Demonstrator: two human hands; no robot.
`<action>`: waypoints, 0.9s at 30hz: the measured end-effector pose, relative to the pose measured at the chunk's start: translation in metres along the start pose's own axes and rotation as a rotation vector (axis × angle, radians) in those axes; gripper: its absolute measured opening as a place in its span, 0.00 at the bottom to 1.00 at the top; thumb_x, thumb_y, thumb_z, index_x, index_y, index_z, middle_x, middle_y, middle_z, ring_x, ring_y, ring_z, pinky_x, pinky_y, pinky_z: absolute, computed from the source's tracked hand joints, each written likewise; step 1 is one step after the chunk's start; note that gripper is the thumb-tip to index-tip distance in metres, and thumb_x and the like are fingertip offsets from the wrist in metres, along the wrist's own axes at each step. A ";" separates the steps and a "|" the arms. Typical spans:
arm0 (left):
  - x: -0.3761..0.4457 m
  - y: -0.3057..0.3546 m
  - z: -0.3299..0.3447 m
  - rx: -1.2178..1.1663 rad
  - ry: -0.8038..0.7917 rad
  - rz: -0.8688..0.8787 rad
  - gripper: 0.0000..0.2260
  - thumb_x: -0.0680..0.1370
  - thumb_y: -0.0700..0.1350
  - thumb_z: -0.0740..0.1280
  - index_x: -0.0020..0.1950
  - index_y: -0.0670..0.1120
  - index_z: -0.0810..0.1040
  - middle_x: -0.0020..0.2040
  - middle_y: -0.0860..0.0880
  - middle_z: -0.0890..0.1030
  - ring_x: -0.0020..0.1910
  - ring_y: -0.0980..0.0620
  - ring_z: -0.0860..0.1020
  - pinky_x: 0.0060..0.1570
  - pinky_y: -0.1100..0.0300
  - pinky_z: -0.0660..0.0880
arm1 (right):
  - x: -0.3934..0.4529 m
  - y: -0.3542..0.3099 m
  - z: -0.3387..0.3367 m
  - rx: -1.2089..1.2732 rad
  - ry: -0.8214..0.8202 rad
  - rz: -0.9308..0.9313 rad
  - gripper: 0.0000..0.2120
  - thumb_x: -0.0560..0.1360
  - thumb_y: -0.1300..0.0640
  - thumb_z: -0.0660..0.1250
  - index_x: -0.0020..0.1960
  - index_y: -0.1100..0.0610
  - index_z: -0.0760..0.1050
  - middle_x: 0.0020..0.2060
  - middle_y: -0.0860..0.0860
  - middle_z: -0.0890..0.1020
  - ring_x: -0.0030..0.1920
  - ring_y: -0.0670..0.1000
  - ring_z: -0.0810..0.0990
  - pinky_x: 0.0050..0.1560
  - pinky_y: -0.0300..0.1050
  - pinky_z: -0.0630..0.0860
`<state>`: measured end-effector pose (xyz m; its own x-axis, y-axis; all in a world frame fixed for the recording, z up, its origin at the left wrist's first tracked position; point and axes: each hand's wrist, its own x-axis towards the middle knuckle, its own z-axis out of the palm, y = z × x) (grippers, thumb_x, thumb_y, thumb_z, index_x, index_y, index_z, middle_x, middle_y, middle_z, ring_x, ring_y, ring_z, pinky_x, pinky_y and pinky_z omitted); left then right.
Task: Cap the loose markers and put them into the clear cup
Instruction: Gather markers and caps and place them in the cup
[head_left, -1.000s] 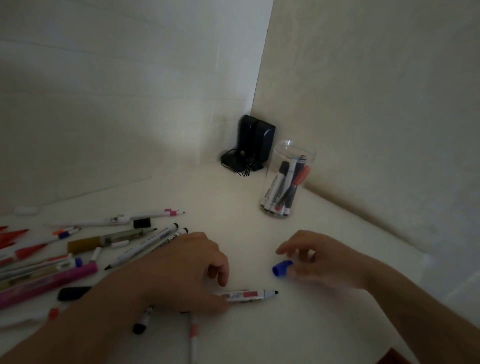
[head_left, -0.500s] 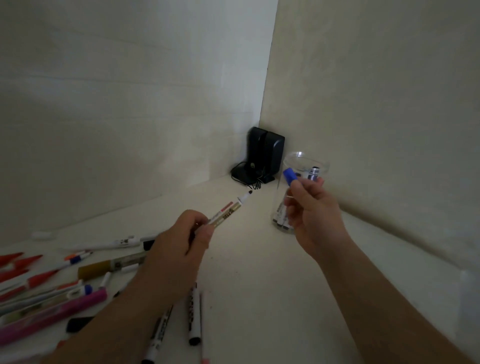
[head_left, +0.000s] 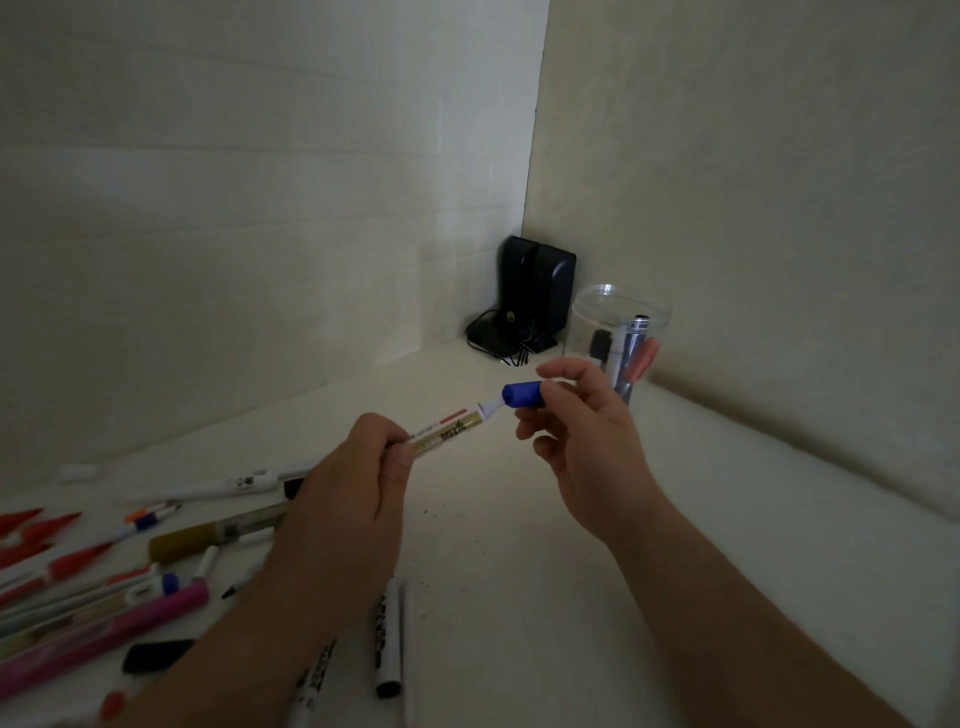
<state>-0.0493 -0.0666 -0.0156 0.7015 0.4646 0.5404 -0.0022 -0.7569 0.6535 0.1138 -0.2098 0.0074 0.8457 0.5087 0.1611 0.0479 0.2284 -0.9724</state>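
Above the bench, the left hand (head_left: 358, 478) grips a light, stiff marker (head_left: 447, 432) mid-barrel, its tip at the mouth of the blue cap (head_left: 521, 396) pinched by the right hand (head_left: 587, 441), near the clear cup (head_left: 621, 338).

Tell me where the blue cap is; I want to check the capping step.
Head view, centre right: the blue cap is pinched in the right hand, at the tip of the marker the left hand holds.
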 end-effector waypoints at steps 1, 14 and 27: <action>0.000 0.000 0.000 -0.002 0.001 0.000 0.12 0.83 0.56 0.53 0.47 0.53 0.70 0.29 0.49 0.72 0.27 0.55 0.71 0.26 0.63 0.68 | 0.000 0.000 0.000 -0.014 -0.002 -0.006 0.07 0.84 0.62 0.60 0.55 0.55 0.77 0.43 0.55 0.85 0.40 0.51 0.81 0.41 0.46 0.73; -0.007 0.015 0.004 -0.040 -0.257 -0.065 0.06 0.83 0.55 0.61 0.50 0.55 0.72 0.42 0.61 0.82 0.30 0.61 0.76 0.31 0.69 0.71 | -0.023 0.005 0.034 0.046 -0.133 -0.089 0.19 0.82 0.62 0.65 0.69 0.45 0.72 0.47 0.54 0.86 0.45 0.50 0.83 0.50 0.48 0.82; -0.013 0.015 0.003 -0.148 -0.174 -0.066 0.12 0.78 0.60 0.58 0.47 0.52 0.70 0.41 0.60 0.82 0.33 0.58 0.79 0.34 0.68 0.73 | -0.043 0.006 0.061 0.026 -0.260 -0.131 0.34 0.83 0.64 0.64 0.77 0.35 0.56 0.37 0.55 0.75 0.33 0.55 0.75 0.34 0.47 0.78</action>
<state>-0.0564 -0.0857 -0.0140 0.8158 0.4152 0.4026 -0.0476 -0.6455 0.7623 0.0457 -0.1798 0.0044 0.6684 0.6685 0.3259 0.1313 0.3253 -0.9364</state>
